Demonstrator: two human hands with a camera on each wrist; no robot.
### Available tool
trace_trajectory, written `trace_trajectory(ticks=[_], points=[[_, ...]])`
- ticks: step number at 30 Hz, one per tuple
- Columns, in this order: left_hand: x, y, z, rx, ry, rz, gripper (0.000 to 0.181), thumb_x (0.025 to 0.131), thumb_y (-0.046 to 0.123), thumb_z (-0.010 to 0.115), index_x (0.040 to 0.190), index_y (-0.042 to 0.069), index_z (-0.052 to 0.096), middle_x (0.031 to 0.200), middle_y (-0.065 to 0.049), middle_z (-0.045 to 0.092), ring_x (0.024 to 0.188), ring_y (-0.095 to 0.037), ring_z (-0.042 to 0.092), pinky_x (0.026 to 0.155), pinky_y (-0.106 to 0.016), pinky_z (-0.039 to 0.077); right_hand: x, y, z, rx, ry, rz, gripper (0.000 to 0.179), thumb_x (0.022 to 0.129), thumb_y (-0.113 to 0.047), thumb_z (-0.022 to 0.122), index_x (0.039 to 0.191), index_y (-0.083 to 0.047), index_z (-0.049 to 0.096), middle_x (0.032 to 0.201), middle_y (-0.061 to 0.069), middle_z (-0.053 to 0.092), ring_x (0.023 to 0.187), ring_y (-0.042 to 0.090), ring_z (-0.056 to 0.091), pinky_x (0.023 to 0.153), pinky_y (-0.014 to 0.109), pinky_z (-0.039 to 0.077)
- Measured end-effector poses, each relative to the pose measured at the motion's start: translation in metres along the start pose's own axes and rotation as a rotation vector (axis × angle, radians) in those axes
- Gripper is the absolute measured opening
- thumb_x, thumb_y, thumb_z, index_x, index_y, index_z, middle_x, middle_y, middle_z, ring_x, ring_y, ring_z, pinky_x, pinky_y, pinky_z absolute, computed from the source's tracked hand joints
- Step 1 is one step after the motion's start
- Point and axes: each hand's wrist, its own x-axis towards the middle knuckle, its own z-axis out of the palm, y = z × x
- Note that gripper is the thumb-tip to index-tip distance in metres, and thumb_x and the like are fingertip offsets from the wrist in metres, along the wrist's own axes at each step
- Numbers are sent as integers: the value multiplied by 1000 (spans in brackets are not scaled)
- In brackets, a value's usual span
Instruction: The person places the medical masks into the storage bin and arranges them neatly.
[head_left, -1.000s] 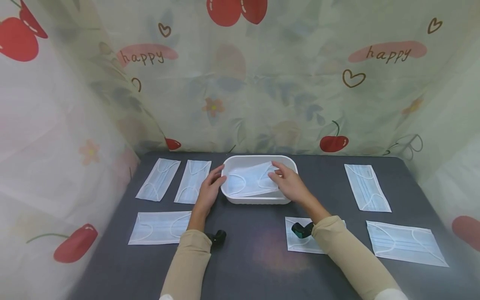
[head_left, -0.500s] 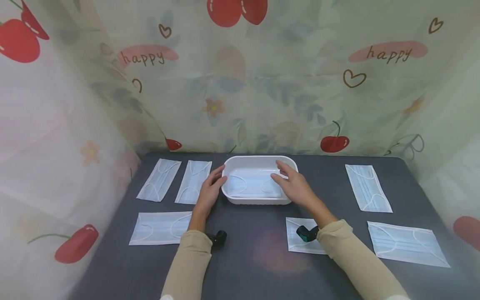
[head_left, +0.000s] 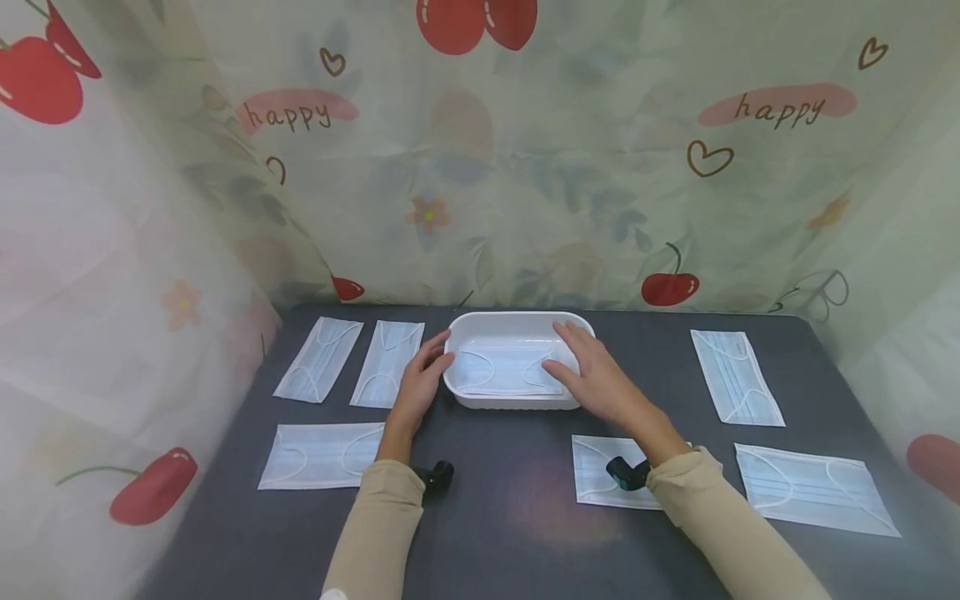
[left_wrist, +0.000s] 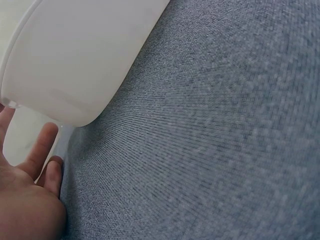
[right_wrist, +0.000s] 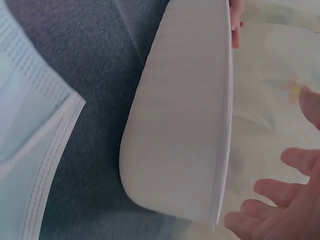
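A white plastic tub [head_left: 517,319] stands at the back middle of the table, with a light blue face mask [head_left: 510,372] lying flat inside, its ear loops up. Against the tub's left end rests my left hand [head_left: 417,387], fingers spread along the rim; the left wrist view shows these fingers [left_wrist: 42,147] beside the tub's wall, not curled round it. Over the tub's right end hovers my right hand [head_left: 600,375], fingers apart and nothing held. In the right wrist view, that hand [right_wrist: 287,205] appears just beyond the rim, spread.
Two masks lie left of the tub, one upright mask [head_left: 318,359] and a second mask [head_left: 387,364]. Another mask [head_left: 318,456] lies partly behind my left arm. Under my right wrist is a mask [head_left: 596,471]. Farther right lie two more, an upper mask [head_left: 737,377] and a lower mask [head_left: 816,488].
My right hand has let go of the mask, which has dropped flat into the tub, and has drawn slightly back to the right. The left hand has stayed at the tub's left end.
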Motion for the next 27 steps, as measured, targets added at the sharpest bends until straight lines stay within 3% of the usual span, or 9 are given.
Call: trace_trajectory(ticks=[9,27], points=[[1,-2,1,5,13,10,42,103,40,58,144,45,53,150,-5,53,145,-26,44,124,-53,30,-11,6,-6,-138,-20,12,75,100,-45,60,162,-15,29,170,20,17,157,48,11,122,70,18],[0,2,1,7,14,-20,41,103,37,58,143,46,53,152,-3,51,147,-26,42,125,-54,29,-40,40,-30,-120,4,94,76,100,-46,60,162,-14,27,168,25,19,154,53,15,118,75,19]])
